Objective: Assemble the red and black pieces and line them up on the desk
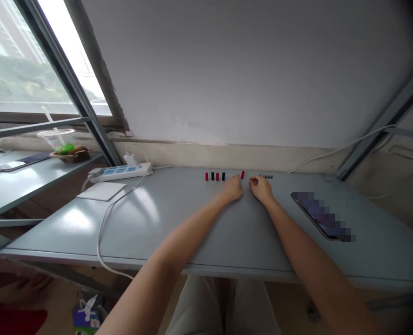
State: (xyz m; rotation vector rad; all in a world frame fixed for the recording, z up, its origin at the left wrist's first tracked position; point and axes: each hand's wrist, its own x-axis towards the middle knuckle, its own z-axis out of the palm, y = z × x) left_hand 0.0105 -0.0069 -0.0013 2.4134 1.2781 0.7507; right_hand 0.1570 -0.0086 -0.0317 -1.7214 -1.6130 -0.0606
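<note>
My left hand (233, 187) is closed near the back of the grey desk (178, 228). A small red cylinder (242, 175) leans at its fingertips, apparently pinched there. To the left of that hand, several small red and black cylinders stand upright in a row, with a red cylinder (207, 177) at the far end and a black cylinder (223, 176) nearest the hand. My right hand (261, 188) is just to the right, thumb and fingers pressed together; anything in its pinch is too small to make out. Behind it lie several small dark pieces (268, 177), partly covered by the hand.
A phone (320, 215) with a blurred screen lies on the right. At the left are a white power strip (124, 172), a flat white square (102, 191) and a cable (103, 223) hanging over the front edge. A plastic cup (58, 136) stands on the neighbouring desk.
</note>
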